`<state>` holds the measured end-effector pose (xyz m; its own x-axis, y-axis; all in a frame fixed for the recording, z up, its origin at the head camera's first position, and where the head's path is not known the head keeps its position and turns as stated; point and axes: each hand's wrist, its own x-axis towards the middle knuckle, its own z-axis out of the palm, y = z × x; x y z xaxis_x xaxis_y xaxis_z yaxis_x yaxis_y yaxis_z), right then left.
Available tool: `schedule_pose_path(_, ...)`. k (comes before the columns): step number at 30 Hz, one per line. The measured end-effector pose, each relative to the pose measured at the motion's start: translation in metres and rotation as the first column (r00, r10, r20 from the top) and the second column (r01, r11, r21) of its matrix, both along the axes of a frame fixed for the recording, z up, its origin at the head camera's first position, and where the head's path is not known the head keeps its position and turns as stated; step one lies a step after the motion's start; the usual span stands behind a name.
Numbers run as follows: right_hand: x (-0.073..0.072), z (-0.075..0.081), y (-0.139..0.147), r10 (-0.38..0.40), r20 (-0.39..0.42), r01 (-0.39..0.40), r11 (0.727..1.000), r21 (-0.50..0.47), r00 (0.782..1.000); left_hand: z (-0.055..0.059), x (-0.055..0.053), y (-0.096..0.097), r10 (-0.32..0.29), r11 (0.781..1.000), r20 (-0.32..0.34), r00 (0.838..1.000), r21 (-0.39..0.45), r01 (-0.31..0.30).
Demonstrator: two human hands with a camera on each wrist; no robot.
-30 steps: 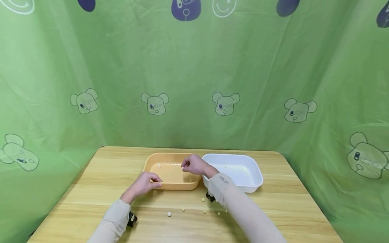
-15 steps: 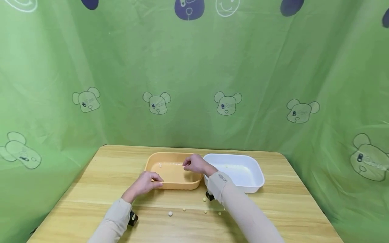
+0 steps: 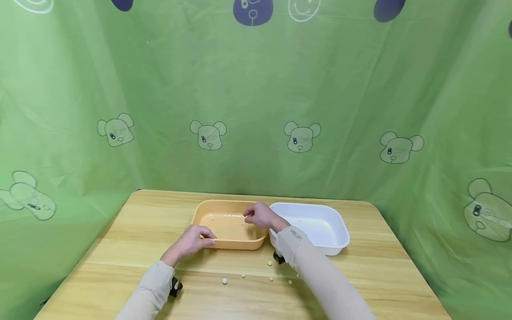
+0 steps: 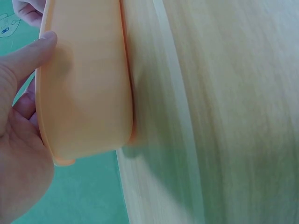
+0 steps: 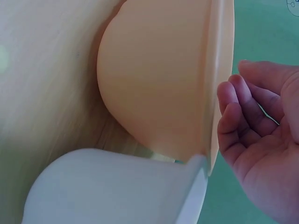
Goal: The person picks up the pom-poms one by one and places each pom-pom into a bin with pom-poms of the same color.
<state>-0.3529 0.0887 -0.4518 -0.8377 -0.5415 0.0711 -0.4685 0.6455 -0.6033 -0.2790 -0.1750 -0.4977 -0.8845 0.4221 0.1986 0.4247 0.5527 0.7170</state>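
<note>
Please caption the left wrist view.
Left hand gripping an orange, round-cornered plastic tray by its rim on a wooden table.

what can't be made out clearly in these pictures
Left wrist view: fingertips of the left hand, apart from the thumb's, hidden behind the wall of the orange tray.
Both wrist views: the orange tray's inner floor, hidden by its own outer wall.
Right wrist view: part of the white tray, cut off by the bottom edge.
Head view: part of the white tray's near side, covered by the right sleeve; yellow balls, too small to tell their material.

Orange tray (image 3: pixel 238 245) sits upright on the table (image 3: pixel 372 266); small pale balls (image 3: pixel 242 224) lie inside.
</note>
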Motion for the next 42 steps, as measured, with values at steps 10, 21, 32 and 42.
schedule_pose_path(10, 0.023, 0.01, 0.014, 0.044, 0.0, -0.044, 0.998, -0.046, 0.999, 0.002, 0.0, 0.001, 0.001, 1.0, 0.004, 1.0, -0.011, -0.001)
schedule_pose_path(21, 0.066, 0.016, 0.014, 0.167, 0.027, -0.165, 0.985, -0.049, 0.986, 0.002, 0.002, 0.001, 0.004, 1.0, 0.004, 1.0, -0.017, -0.004)
schedule_pose_path(32, 0.095, 0.005, -0.003, 0.313, -0.003, -0.313, 0.948, 0.052, 0.95, 0.003, 0.002, 0.001, -0.005, 1.0, -0.007, 1.0, -0.011, 0.005)
schedule_pose_path(42, 0.104, -0.016, -0.021, 0.4, 0.001, -0.397, 0.908, 0.137, 0.916, 0.003, 0.002, 0.002, -0.009, 1.0, -0.007, 1.0, -0.019, 0.009)
